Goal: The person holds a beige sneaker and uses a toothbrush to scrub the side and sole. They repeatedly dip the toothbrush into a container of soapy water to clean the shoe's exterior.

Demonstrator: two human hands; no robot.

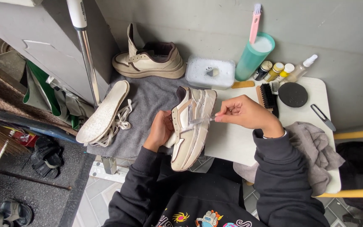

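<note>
Here, both hands (198,122) on sneaker (190,126)

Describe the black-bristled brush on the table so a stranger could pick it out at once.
Start at the white table, then look along its far edge near the wall, where a row of small bottles stands. Just in front of them lies the black-bristled brush, beside a round black pad. Unlike the pink brush upright in the teal cup, it lies flat with a wooden back.
</note>
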